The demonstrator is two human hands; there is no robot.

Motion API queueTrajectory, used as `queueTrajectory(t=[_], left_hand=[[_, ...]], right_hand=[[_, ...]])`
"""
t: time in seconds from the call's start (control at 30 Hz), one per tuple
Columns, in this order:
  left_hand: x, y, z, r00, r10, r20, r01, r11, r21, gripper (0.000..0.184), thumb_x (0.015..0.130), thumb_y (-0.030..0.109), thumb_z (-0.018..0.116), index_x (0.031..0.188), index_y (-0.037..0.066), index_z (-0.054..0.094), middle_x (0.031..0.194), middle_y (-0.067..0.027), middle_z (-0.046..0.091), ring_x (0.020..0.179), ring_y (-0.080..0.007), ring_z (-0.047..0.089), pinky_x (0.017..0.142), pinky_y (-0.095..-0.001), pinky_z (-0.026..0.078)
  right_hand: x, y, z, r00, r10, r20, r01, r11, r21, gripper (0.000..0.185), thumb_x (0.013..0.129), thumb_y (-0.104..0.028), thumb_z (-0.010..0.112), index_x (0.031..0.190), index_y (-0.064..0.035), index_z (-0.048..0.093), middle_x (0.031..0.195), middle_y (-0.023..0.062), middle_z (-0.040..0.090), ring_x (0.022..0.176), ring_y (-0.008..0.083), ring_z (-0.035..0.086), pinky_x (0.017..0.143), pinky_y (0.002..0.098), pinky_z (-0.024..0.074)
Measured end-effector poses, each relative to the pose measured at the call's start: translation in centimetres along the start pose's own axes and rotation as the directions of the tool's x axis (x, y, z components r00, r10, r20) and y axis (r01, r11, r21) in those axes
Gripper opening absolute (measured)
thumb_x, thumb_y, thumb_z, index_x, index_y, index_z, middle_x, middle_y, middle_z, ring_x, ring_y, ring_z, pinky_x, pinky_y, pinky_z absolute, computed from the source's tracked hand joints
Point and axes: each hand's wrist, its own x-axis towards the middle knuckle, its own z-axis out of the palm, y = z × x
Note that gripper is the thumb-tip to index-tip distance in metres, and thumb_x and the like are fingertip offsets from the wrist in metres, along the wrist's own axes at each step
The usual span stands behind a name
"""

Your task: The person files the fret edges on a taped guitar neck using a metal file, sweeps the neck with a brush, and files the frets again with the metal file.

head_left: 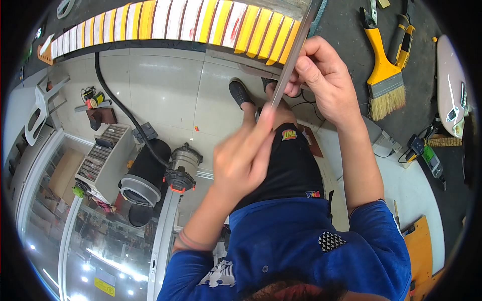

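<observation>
A long, thin, flat grey-brown strip (pixel 288 75) slants up from the middle of the view past the table edge; its material is unclear. My right hand (pixel 326 75) pinches it between thumb and fingers partway along. At its lower end, my left hand (pixel 243 155) is closed with fingertips on the strip, smeared by motion. Just left of the strip's upper part is a curved row of yellow and white blocks (pixel 208 20), with thin dark lines between them. Some blocks carry red marks.
On the dark table (pixel 341 25) at right lie a yellow-handled paintbrush (pixel 381 70) and a yellow-black tool (pixel 403 42). A pale glossy shell-like object (pixel 451 85) sits farther right. Below left stand a vacuum-like machine (pixel 183 165), a hose (pixel 118 103) and a storage box (pixel 103 155).
</observation>
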Motion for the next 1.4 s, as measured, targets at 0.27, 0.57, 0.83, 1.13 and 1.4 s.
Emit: queueTrajectory(t=[0.27, 0.57, 0.83, 1.13, 1.4], left_hand=[[6.4, 1.2, 1.4, 0.998, 0.06, -0.011, -0.059, 0.996, 0.073, 0.06, 0.091, -0.004, 0.08, 0.15, 0.004, 0.069, 0.077, -0.0104, 0.062, 0.055, -0.0301, 0.058, 0.055, -0.0384, 0.051], [-3.7, 1.0, -1.9, 0.994, -0.055, 0.09, 0.045, 0.993, 0.11, 0.06, 0.092, -0.003, 0.08, 0.151, 0.004, 0.068, 0.079, -0.0103, 0.064, 0.056, -0.0293, 0.061, 0.056, -0.0373, 0.052], [9.2, 1.8, 2.2, 0.987, 0.095, -0.13, -0.086, 0.994, 0.073, 0.055, 0.098, 0.003, 0.075, 0.152, 0.01, 0.069, 0.078, -0.0063, 0.06, 0.061, -0.0242, 0.061, 0.058, -0.0376, 0.053], [3.8, 1.0, -0.7, 0.977, 0.102, -0.187, -0.074, 0.986, 0.15, 0.061, 0.087, -0.011, 0.075, 0.147, 0.003, 0.072, 0.074, -0.0048, 0.055, 0.059, -0.0191, 0.052, 0.056, -0.0342, 0.045], [-3.4, 1.7, -1.3, 0.998, 0.056, 0.001, -0.055, 0.966, 0.252, 0.065, 0.083, -0.011, 0.078, 0.146, 0.005, 0.073, 0.073, -0.0038, 0.05, 0.06, -0.0199, 0.048, 0.057, -0.0341, 0.041]], right_hand=[[0.1, -0.3, 0.2, 1.0, 0.0, -0.03, -0.001, 0.999, -0.037, 0.018, 0.116, -0.022, 0.062, 0.116, -0.004, 0.063, 0.097, 0.0007, 0.068, 0.085, 0.0083, 0.07, 0.077, 0.0258, 0.0594], [0.0, -0.3, 0.2, 1.0, 0.027, -0.012, -0.027, 1.0, 0.016, 0.019, 0.116, -0.023, 0.063, 0.116, -0.0041, 0.064, 0.098, 0.0007, 0.068, 0.086, 0.0087, 0.07, 0.077, 0.0262, 0.0584], [0.1, 0.2, 0.5, 0.998, -0.026, -0.059, 0.023, 0.999, -0.048, 0.019, 0.116, -0.023, 0.063, 0.118, -0.0039, 0.064, 0.098, 0.0005, 0.067, 0.085, 0.0086, 0.069, 0.077, 0.026, 0.0577], [0.0, 0.0, 0.4, 1.0, -0.005, -0.019, 0.003, 0.998, -0.064, 0.023, 0.12, -0.028, 0.055, 0.122, -0.0051, 0.06, 0.093, 0.0035, 0.068, 0.084, 0.0121, 0.072, 0.075, 0.0261, 0.0602], [0.0, -0.4, 0.4, 1.0, 0.0, -0.005, 0.0, 0.999, -0.046, 0.021, 0.117, -0.025, 0.06, 0.116, -0.0046, 0.063, 0.096, 0.0001, 0.065, 0.086, 0.0097, 0.071, 0.076, 0.027, 0.0588]])
